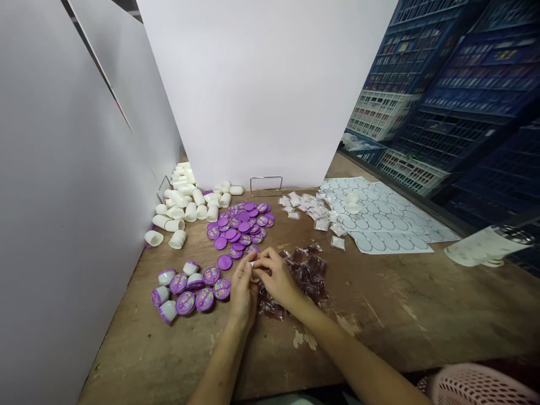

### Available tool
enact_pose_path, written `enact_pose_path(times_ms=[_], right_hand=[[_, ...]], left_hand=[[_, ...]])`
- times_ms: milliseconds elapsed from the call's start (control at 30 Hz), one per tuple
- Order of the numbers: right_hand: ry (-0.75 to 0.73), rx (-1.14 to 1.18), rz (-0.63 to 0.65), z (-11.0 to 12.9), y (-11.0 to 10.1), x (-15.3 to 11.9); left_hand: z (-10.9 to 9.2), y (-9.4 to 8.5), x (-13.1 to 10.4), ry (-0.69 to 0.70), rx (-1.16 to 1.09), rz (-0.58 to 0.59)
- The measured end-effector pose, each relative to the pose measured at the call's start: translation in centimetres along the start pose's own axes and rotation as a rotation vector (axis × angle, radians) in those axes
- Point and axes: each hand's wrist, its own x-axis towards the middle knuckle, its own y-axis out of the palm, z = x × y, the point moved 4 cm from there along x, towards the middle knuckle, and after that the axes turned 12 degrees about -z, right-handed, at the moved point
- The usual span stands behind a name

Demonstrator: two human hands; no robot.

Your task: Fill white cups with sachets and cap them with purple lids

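Observation:
My left hand (243, 287) is wrapped round a small white cup (254, 272), mostly hidden by the fingers. Over the cup's top, my right hand (272, 275) has its fingers bent and pressed together; what they pinch, if anything, is hidden. Dark red-brown packets (310, 274) lie beside and beneath my right hand. Just behind both hands is a pile of purple lids (243, 226). Cups with purple printed lids (185, 302) stand and lie to the left of my left hand.
White cups (190, 212) are heaped at the back left. Small white packets (322, 224) and sheets printed with ovals (375, 216) lie right of centre. White boards (270, 90) rise behind and left; stacked crates (439, 107) stand beyond. A pink basket (472, 388) is bottom right.

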Motion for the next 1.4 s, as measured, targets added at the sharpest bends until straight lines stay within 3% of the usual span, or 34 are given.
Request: enact_pose_path(times_ms=[100, 167, 267, 367, 433, 500, 600, 667, 733, 867, 933, 1067, 1133, 1233, 1300, 1400], right_hand=[[0.078, 0.162, 0.142, -0.4, -1.3, 0.8], [0.187, 0.160, 0.186, -2.4, -3.1, 2.1], [0.309, -0.285, 0.154, -6.9, -6.0, 3.8], [0.356, -0.710, 0.157, -10.5, -7.8, 4.2], [0.336, -0.768, 0.148, -11.2, -8.1, 4.1], [0.272, -0.697, 0.024, -10.0, -8.2, 4.2], [0.200, -0.304, -0.144, -6.1, -6.9, 4.0], [0.202, 0.028, -0.073, -3.3, -4.4, 3.2], [0.216, 0.175, 0.020, -1.2, -1.5, 1.8], [0.131, 0.042, -0.038, 0.1, 1.6, -0.2], [0.072, 0.011, -0.026, -0.3, 1.9, -0.2], [0.126, 0.012, 0.174, -2.6, 2.0, 1.9], [0.119, -0.178, 0.173, -3.9, 2.2, 3.2], [-0.024, -0.513, 0.234, -5.2, 3.2, 4.3], [-0.090, -0.602, 0.286, -5.4, 3.7, 4.2], [-0.049, -0.538, 0.215, -4.6, 2.7, 3.9]], left_hand=[[-0.1, -0.2, 0.3, -0.058, -0.090, -0.033], [-0.2, -0.4, 0.4, -0.147, -0.155, -0.086], [-0.3, -0.3, 0.3, -0.308, -0.220, -0.161], [-0.5, 0.0, -0.1, -0.368, -0.245, -0.165], [-0.4, 0.1, -0.2, -0.353, -0.227, -0.154], [-0.2, -0.1, -0.1, -0.316, -0.191, -0.149], [0.3, -0.3, 0.1, -0.226, -0.115, -0.123], [0.5, -0.4, 0.2, -0.140, -0.069, -0.088], [0.7, -0.4, 0.1, -0.049, -0.047, -0.056], [0.6, -1.0, -0.1, 0.081, 0.063, -0.051], [0.2, -1.4, -0.1, 0.125, 0.144, -0.055], [-0.8, -2.2, 0.2, 0.122, 0.185, -0.122], [-1.1, -2.3, 0.4, 0.124, 0.211, -0.143], [-1.2, -2.0, 0.3, 0.129, 0.239, -0.125], [-1.0, -1.8, 0.3, 0.121, 0.229, -0.121], [-0.9, -2.0, 0.4, 0.107, 0.210, -0.148]])
